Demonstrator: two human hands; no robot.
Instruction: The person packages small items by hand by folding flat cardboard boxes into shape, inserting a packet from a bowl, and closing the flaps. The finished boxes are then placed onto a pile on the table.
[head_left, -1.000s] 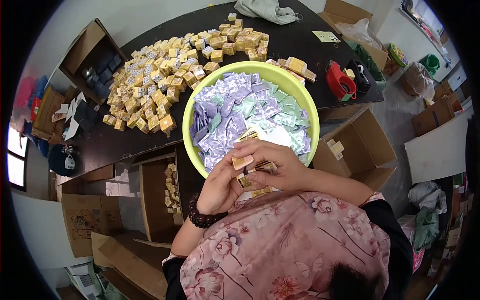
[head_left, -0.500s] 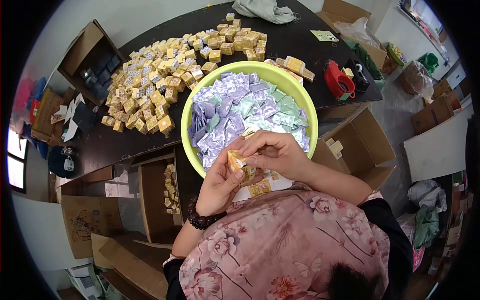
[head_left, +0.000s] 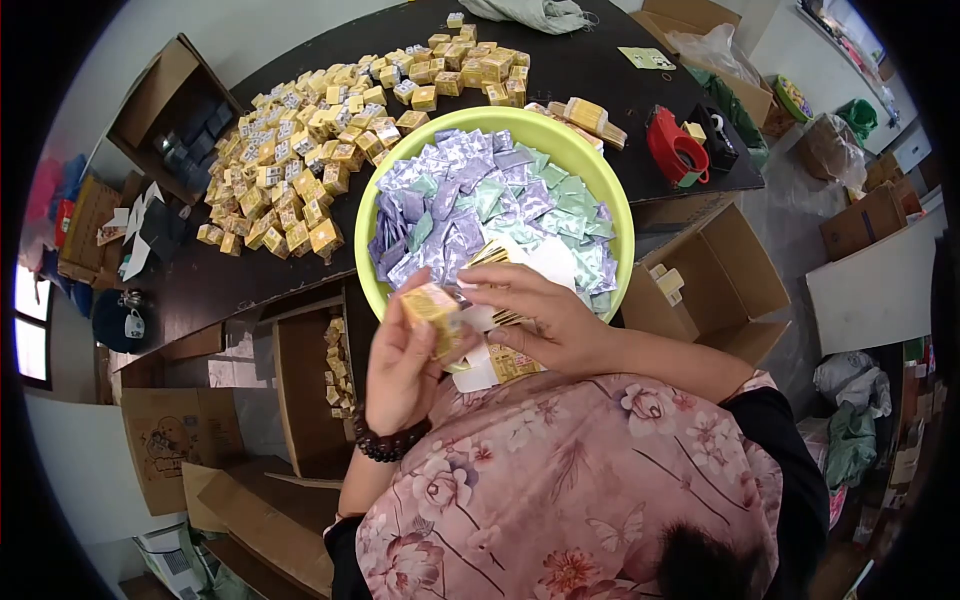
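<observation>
Wrapped round a small yellow box (head_left: 432, 310), my left hand (head_left: 405, 355) is at the lower left rim of a lime-green basin (head_left: 627, 215). Purple sachets (head_left: 455, 185) and green sachets (head_left: 570, 205) fill the basin. My right hand (head_left: 540, 315) lies just right of the box, over the basin's near edge, its fingers bent above yellow-and-white printed card pieces (head_left: 515, 362). Whether its fingers grip any card is hidden. Striped card edges show beside its fingertips.
Many small yellow boxes (head_left: 300, 165) are heaped on the dark table (head_left: 300, 290). A red tape dispenser (head_left: 675, 150) is at the right. Open cardboard boxes (head_left: 735, 270) flank the table, one (head_left: 310, 400) at lower left holding small boxes.
My left hand has moved left with the yellow box, away from my right hand. My right hand has shifted slightly, and more white and striped card shows beside it. The view has shifted slightly.
</observation>
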